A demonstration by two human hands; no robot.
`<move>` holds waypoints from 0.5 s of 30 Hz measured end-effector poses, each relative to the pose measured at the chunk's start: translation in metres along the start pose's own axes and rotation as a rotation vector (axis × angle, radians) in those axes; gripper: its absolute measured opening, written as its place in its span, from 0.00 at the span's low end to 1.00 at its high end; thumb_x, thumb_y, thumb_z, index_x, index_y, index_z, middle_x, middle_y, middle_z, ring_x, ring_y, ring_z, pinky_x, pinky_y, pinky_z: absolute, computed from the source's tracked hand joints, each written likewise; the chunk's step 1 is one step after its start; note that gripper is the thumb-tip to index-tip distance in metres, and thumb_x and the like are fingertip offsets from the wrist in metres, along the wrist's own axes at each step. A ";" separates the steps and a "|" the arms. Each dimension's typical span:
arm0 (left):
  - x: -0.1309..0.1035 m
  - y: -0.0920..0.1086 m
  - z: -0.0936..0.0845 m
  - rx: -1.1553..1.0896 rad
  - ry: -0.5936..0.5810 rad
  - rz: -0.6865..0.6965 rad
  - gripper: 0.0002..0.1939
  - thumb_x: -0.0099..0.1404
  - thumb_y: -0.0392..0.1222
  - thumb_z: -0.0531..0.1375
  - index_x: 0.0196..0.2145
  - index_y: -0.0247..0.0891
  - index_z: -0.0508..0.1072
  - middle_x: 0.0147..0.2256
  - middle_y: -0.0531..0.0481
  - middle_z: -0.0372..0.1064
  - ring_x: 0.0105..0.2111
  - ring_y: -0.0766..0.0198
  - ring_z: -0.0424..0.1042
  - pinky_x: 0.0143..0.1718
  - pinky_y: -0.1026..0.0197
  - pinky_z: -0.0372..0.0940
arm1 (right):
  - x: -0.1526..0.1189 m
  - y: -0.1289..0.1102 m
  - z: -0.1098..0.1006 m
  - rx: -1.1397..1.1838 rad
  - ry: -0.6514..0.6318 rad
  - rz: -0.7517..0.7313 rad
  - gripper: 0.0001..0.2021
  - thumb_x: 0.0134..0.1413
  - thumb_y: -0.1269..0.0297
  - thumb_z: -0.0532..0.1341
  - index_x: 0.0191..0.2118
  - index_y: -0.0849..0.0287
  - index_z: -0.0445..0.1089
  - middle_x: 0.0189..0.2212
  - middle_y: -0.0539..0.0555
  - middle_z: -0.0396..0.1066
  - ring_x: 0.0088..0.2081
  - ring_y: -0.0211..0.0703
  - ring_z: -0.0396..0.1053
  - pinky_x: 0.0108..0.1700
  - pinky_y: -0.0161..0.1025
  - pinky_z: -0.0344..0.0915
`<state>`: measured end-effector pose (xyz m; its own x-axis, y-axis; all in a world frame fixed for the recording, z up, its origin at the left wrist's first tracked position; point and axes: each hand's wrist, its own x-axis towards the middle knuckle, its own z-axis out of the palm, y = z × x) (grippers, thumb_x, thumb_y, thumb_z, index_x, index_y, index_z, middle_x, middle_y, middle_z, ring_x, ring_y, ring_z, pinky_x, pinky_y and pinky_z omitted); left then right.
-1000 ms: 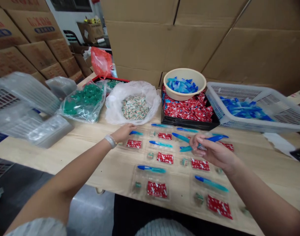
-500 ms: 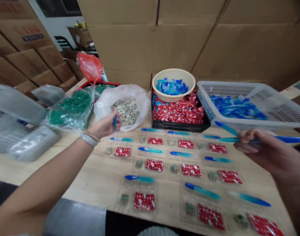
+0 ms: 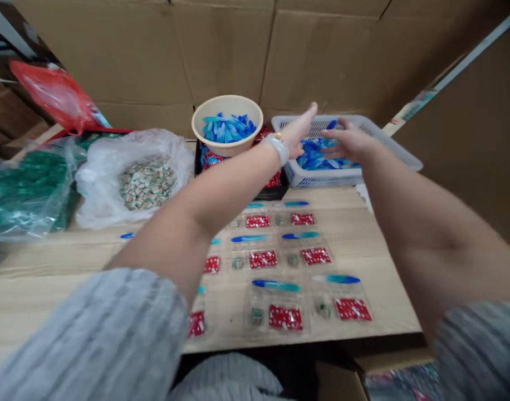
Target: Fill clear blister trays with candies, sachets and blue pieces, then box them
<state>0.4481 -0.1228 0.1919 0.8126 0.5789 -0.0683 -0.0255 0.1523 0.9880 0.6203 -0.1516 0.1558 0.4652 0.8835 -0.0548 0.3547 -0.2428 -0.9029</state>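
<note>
Both hands reach over the white slotted basket (image 3: 351, 177), which holds blue plastic pieces (image 3: 322, 159). My left hand (image 3: 299, 133) is at the basket's left side, fingers apart, with nothing seen in it. At the basket's middle, my right hand (image 3: 347, 142) has its fingers spread above the blue pieces; a dark blue piece shows beside its fingertips. On the table lie several clear trays, each with a blue piece (image 3: 275, 285), a red dotted packet (image 3: 285, 317) and a small green-and-beige item (image 3: 257, 316). My left forearm hides some of them.
A cream bowl (image 3: 227, 148) of blue pieces rests on a black tray (image 3: 271, 194) of red packets. Further left are a white bag (image 3: 96, 178) of small pieces, a green-filled bag (image 3: 32, 184) and a red bag (image 3: 57, 97). Cardboard (image 3: 225, 50) stands behind.
The view has swung right. My left hand has crossed from beside the white bag to the basket. My right hand has moved over the basket, and the blue pieces it held are no longer in it.
</note>
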 end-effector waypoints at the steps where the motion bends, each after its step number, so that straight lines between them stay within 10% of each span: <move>1: -0.014 0.005 -0.009 0.014 0.095 -0.036 0.25 0.66 0.49 0.37 0.43 0.22 0.58 0.50 0.35 0.53 0.47 0.60 0.60 0.36 0.61 0.57 | 0.006 0.005 -0.005 -0.083 0.007 0.047 0.19 0.48 0.65 0.52 0.44 0.74 0.56 0.35 0.54 0.65 0.22 0.24 0.63 0.27 0.33 0.57; 5: -0.118 0.005 -0.072 0.192 0.245 0.120 0.07 0.61 0.34 0.52 0.29 0.27 0.64 0.30 0.50 0.66 0.29 0.76 0.66 0.31 0.71 0.58 | -0.007 0.026 0.015 -0.259 0.179 -0.082 0.08 0.44 0.65 0.59 0.31 0.65 0.64 0.21 0.47 0.63 0.19 0.26 0.57 0.24 0.31 0.57; 9: -0.260 -0.030 -0.121 0.570 0.589 0.001 0.13 0.60 0.40 0.53 0.22 0.31 0.66 0.19 0.53 0.62 0.22 0.72 0.65 0.26 0.69 0.61 | -0.086 0.036 0.074 -0.300 0.065 -0.370 0.09 0.50 0.62 0.55 0.23 0.59 0.64 0.13 0.45 0.56 0.16 0.30 0.53 0.21 0.33 0.56; 12: -0.362 -0.076 -0.115 0.926 0.611 -0.185 0.18 0.61 0.49 0.51 0.26 0.32 0.71 0.23 0.48 0.68 0.28 0.63 0.69 0.32 0.61 0.65 | -0.187 0.053 0.107 -0.349 -0.199 -0.604 0.10 0.53 0.66 0.51 0.40 0.59 0.66 0.24 0.51 0.66 0.26 0.37 0.64 0.30 0.38 0.63; 15: -0.438 -0.132 -0.091 1.223 0.331 -0.123 0.23 0.59 0.52 0.53 0.49 0.37 0.66 0.51 0.42 0.61 0.51 0.54 0.60 0.51 0.52 0.56 | -0.292 0.085 0.124 -0.619 -0.473 -0.844 0.15 0.53 0.64 0.52 0.47 0.57 0.63 0.44 0.58 0.66 0.46 0.48 0.63 0.45 0.47 0.61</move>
<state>0.0428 -0.3235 0.0792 0.5836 0.8116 -0.0249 0.7342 -0.5143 0.4432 0.4144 -0.3811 0.0419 -0.4147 0.8888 0.1952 0.8079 0.4583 -0.3706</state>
